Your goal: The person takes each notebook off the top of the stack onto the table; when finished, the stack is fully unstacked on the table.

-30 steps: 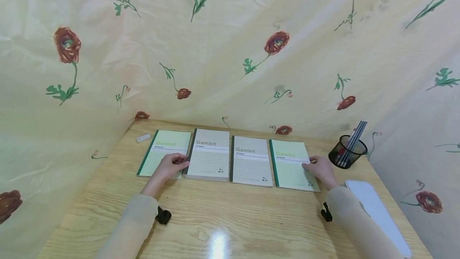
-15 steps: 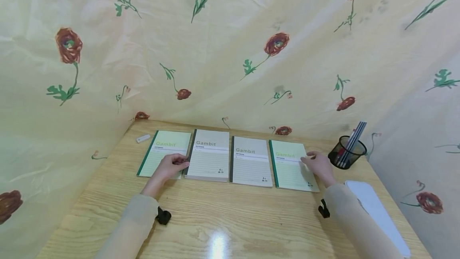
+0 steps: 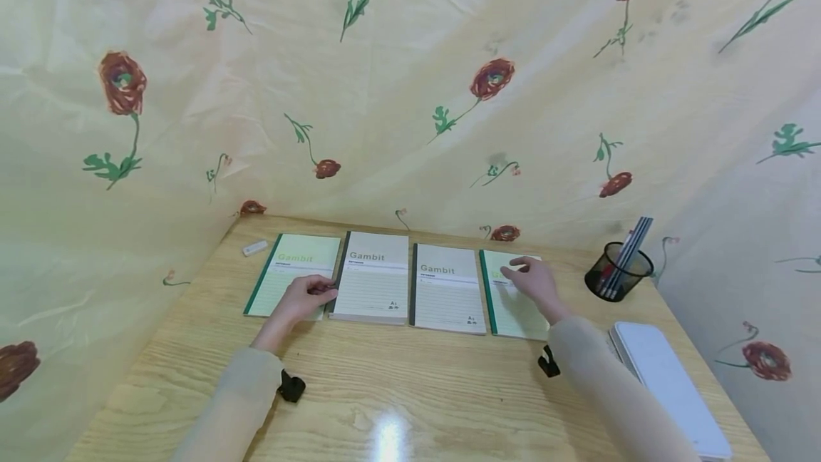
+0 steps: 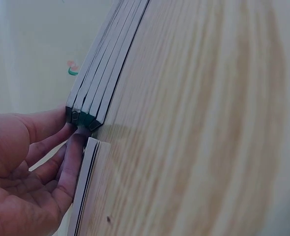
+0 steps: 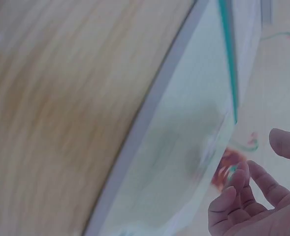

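Observation:
Four-across in a row lie Gambit notebooks. My left hand (image 3: 301,299) reaches over the green notebook (image 3: 308,244) at the left end. Its thumb and fingertips touch the dark spine of the grey notebook stack (image 3: 375,291) beside it; the left wrist view shows several notebooks in that stack (image 4: 103,73). Third along lies another grey notebook (image 3: 447,301). My right hand (image 3: 534,282) hovers over the upper part of the green notebook (image 3: 516,316) at the right end, hiding some of its title. In the right wrist view the right hand (image 5: 263,201) holds nothing, its fingers loosely bent.
A black mesh pen holder (image 3: 617,284) with several pencils stands at the back right. A white flat case (image 3: 670,383) lies by the right forearm. A white eraser (image 3: 255,247) sits at the back left. Flowered cloth (image 3: 385,127) hangs behind the wooden table (image 3: 398,391).
My right hand has left the right edge of the right green notebook and moved left over its cover. The left hand and the notebooks have stayed in place.

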A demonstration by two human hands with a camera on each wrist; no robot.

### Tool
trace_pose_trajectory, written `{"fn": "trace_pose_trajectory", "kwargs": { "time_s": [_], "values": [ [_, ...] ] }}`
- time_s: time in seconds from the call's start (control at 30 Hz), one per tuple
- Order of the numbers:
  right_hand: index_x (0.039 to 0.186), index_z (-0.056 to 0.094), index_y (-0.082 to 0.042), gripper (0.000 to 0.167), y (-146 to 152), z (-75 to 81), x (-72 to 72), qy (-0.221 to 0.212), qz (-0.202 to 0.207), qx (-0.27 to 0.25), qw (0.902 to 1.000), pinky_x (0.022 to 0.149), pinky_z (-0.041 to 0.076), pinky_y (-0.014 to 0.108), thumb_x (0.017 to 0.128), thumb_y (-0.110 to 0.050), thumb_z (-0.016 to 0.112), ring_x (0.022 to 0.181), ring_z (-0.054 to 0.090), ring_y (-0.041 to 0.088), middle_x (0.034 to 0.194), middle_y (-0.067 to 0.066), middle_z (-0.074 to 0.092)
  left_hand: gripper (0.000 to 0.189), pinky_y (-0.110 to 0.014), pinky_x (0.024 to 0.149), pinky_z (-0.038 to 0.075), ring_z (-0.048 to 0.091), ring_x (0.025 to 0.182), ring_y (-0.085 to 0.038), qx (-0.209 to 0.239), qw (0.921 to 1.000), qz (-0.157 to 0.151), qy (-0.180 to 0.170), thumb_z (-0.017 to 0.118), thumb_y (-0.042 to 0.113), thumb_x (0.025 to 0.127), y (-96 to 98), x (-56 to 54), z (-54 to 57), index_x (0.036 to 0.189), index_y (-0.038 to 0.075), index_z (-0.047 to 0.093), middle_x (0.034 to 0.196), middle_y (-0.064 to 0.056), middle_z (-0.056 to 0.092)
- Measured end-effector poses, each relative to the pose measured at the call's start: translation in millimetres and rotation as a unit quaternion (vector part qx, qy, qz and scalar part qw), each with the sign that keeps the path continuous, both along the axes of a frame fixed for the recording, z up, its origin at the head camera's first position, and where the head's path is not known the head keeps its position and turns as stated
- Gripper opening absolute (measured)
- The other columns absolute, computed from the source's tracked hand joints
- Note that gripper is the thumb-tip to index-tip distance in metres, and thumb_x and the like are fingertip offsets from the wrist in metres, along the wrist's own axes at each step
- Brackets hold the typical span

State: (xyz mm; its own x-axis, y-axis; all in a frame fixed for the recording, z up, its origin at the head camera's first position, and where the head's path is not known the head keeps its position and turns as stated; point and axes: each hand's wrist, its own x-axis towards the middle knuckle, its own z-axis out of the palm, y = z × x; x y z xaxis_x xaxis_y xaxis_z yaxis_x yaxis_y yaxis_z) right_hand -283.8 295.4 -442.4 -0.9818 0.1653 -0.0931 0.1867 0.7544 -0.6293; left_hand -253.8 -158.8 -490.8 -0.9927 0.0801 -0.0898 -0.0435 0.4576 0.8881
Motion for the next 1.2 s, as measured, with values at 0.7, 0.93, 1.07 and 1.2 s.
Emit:
{"fn": "trace_pose_trajectory", "kwargs": {
  "time_s": [0.7, 0.93, 1.07, 1.2],
  "values": [
    [0.126, 0.061, 0.002, 0.052, -103, -6.7, -12.0, 0.017, 0.044, -0.098, 0.9941, 0.064, 0.051, 0.030, 0.096, -0.040, 0.066, 0.076, 0.067, 0.023, 0.104, 0.017, 0.068, 0.030, -0.041, 0.086, 0.048, 0.060, 0.096, -0.025, -0.005, 1.0000, 0.001, 0.006, 0.069, 0.012, 0.095, -2.5, 2.3, -0.2, 0.120, -0.004, 0.067, 0.106, -0.013, 0.069],
    [0.124, 0.062, -0.001, 0.050, -133, -12.9, -11.3, 0.003, 0.044, -0.135, 0.9899, 0.067, 0.052, 0.030, 0.094, -0.040, 0.069, 0.077, 0.065, 0.021, 0.100, 0.013, 0.066, 0.030, -0.041, 0.087, 0.048, 0.060, 0.096, -0.024, -0.004, 1.0000, 0.002, 0.005, 0.069, 0.012, 0.095, -2.0, 0.7, -1.6, 0.120, -0.003, 0.067, 0.107, -0.012, 0.069],
    [0.121, 0.063, 0.000, 0.045, -147, -17.6, -11.0, 0.004, 0.045, -0.146, 0.9883, 0.068, 0.052, 0.029, 0.095, -0.036, 0.069, 0.076, 0.065, 0.020, 0.097, 0.012, 0.066, 0.030, -0.041, 0.087, 0.048, 0.060, 0.097, -0.025, -0.001, 1.0000, 0.002, 0.005, 0.070, 0.012, 0.095, -0.8, 0.9, -0.9, 0.120, -0.003, 0.067, 0.107, -0.012, 0.069],
    [0.117, 0.065, 0.002, 0.041, -159, -21.7, -10.6, 0.012, 0.048, -0.157, 0.9864, 0.067, 0.052, 0.029, 0.095, -0.032, 0.070, 0.072, 0.065, 0.018, 0.091, 0.011, 0.067, 0.030, -0.042, 0.088, 0.048, 0.060, 0.098, -0.025, 0.001, 1.0000, 0.002, 0.004, 0.070, 0.012, 0.095, 0.1, 1.6, 0.8, 0.120, -0.003, 0.067, 0.108, -0.013, 0.069]
  ]
}}
